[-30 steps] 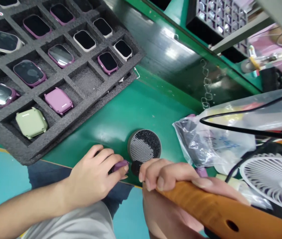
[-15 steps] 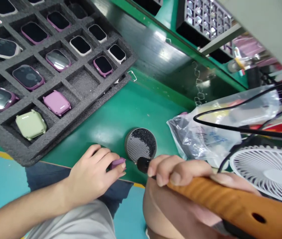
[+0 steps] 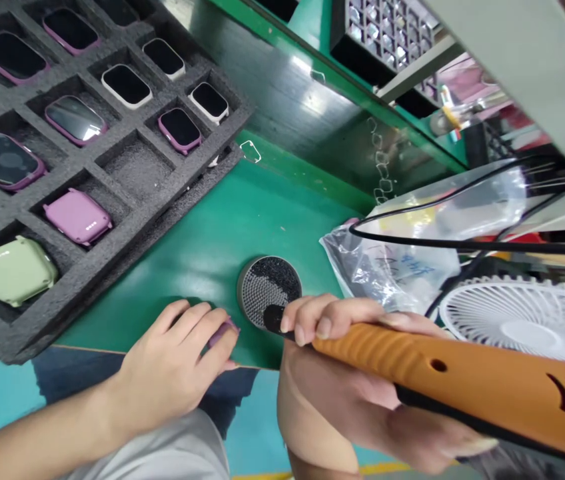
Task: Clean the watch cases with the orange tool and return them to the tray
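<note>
While my left hand (image 3: 182, 353) sits curled snugly around a purple piece (image 3: 220, 332), just left of the round tin (image 3: 268, 283), my right hand (image 3: 340, 373) grips the orange tool (image 3: 412, 353), black tip (image 3: 273, 319) at the tin's near rim; foam tray (image 3: 107, 253) farther left, white fan (image 3: 525, 328) off to the tin's right.

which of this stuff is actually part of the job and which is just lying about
Part of the job, it seems:
purple piece in the left hand
orange tool in the right hand
round pot near both hands
foam tray with watches

Probably just lying about:
clear plastic bag
white fan
</note>
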A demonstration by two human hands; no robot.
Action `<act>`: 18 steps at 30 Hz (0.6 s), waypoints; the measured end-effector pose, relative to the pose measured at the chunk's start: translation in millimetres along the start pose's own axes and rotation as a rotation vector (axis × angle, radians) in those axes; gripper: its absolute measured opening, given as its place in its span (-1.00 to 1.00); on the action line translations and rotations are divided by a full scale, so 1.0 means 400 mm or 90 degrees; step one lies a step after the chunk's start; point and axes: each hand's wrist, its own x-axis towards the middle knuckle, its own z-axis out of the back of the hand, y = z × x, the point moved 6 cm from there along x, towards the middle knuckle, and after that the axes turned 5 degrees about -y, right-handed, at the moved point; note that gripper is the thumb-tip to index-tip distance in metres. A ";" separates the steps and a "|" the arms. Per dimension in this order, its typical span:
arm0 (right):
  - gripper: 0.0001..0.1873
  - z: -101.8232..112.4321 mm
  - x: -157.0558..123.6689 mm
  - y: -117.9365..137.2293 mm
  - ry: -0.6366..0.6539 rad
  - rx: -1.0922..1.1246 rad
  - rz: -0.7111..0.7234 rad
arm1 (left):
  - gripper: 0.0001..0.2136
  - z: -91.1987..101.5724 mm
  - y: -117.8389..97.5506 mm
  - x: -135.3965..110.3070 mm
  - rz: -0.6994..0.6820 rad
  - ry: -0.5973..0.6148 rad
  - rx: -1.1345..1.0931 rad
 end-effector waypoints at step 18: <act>-0.53 -0.002 -0.006 0.012 0.003 -0.014 0.019 | -0.67 -0.005 0.002 -0.009 -0.020 0.074 -0.031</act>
